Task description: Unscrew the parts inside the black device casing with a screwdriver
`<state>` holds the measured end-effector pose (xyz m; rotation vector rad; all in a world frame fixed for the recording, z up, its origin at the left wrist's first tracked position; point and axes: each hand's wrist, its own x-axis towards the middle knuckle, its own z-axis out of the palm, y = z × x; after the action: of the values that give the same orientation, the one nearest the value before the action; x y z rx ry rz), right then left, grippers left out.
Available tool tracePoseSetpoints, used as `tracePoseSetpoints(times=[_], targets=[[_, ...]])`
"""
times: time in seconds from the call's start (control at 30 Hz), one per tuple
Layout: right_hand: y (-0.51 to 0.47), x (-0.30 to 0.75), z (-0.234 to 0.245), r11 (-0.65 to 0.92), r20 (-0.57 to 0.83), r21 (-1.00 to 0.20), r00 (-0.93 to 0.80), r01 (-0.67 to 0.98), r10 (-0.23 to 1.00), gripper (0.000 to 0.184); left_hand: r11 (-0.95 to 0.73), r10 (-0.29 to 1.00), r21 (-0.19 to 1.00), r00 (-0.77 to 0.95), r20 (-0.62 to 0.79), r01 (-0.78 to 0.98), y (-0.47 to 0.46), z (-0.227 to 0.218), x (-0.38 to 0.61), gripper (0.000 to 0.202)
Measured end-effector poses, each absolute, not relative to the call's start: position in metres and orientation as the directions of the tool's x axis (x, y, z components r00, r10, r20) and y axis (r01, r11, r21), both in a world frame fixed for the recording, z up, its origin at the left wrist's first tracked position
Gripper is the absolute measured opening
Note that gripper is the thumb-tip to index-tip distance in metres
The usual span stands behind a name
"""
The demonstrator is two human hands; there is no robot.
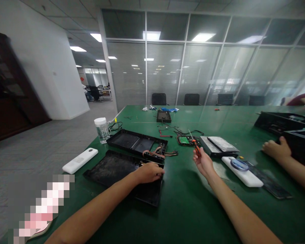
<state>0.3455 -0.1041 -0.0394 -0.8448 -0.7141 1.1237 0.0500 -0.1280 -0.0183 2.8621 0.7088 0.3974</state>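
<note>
Two black trays lie open on the green table (188, 210), the near tray (109, 169) before the person and the far tray (124, 139) just beyond it. The left hand (148, 173) curls at the near tray's right end; its fingertips are hidden, so I can't tell what they grip. The right hand (203, 162) is wrapped round an orange-and-black screwdriver (197, 147), tip raised. I'd judge the work partly done: a green circuit board (184, 140) sits apart from both trays, while a ribbon cable (155, 153) remains at the far tray's right end. Markings on the clear jar (103, 132) are too small to read, and I can make out no brand anywhere.
</note>
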Motion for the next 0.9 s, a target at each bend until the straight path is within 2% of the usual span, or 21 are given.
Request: tracePoseSetpoints(times=[0.13,0.23,0.3,0.37,0.43,0.5,0.57,0.63,0.67,0.73,0.8,0.9], targets=[[-0.109,0.331,-0.033,0.136,0.088,-0.857,0.118,-0.497,0.989,0.029,-0.887,0.444,0.234,0.874,0.200,0.397,-0.131,-0.017,0.048,0.028],[-0.119,0.310,-0.036,0.091,0.103,-0.900,-0.006,-0.425,0.995,0.029,-0.901,0.423,0.209,0.878,0.224,0.380,-0.137,-0.012,0.049,0.028],[-0.131,0.293,-0.034,0.131,0.154,-0.952,-0.061,-0.278,0.986,0.030,-0.899,0.435,0.174,0.865,0.250,0.402,-0.139,-0.007,0.049,0.026],[-0.151,0.273,-0.027,0.247,0.247,-0.969,-0.161,-0.020,0.956,0.036,-0.879,0.477,0.139,0.829,0.291,0.456,-0.133,0.002,0.043,0.024],[-0.179,0.254,-0.018,0.438,0.322,-0.854,-0.377,0.280,0.869,0.038,-0.840,0.536,0.123,0.773,0.339,0.528,-0.118,0.011,0.031,0.027],[-0.212,0.237,-0.011,0.693,0.285,-0.571,-0.685,0.440,0.670,0.028,-0.789,0.599,0.124,0.711,0.368,0.602,-0.097,0.019,0.013,0.031],[-0.244,0.226,-0.011,0.797,0.224,-0.329,-0.778,0.506,0.586,0.025,-0.729,0.665,0.084,0.673,0.323,0.680,-0.074,0.022,-0.008,0.033],[-0.270,0.224,-0.020,0.804,0.213,-0.186,-0.776,0.564,0.594,0.021,-0.685,0.727,0.053,0.676,0.126,0.727,-0.053,0.020,-0.024,0.036],[-0.280,0.226,-0.027,0.789,0.220,-0.144,-0.757,0.598,0.615,0.017,-0.672,0.741,0.033,0.671,0.032,0.740,-0.045,0.017,-0.030,0.034],[-0.293,0.235,-0.041,0.747,0.242,-0.088,-0.714,0.659,0.657,0.009,-0.672,0.740,-0.032,0.671,-0.036,0.740,-0.034,0.009,-0.035,0.027],[-0.303,0.246,-0.052,0.696,0.270,-0.061,-0.659,0.716,0.702,0.003,-0.702,0.708,-0.118,0.706,-0.006,0.702,-0.031,0.003,-0.032,0.019],[-0.311,0.257,-0.056,0.631,0.289,-0.101,-0.584,0.769,0.758,0.004,-0.758,0.624,-0.240,0.782,0.008,0.607,-0.034,0.004,-0.019,0.014]])
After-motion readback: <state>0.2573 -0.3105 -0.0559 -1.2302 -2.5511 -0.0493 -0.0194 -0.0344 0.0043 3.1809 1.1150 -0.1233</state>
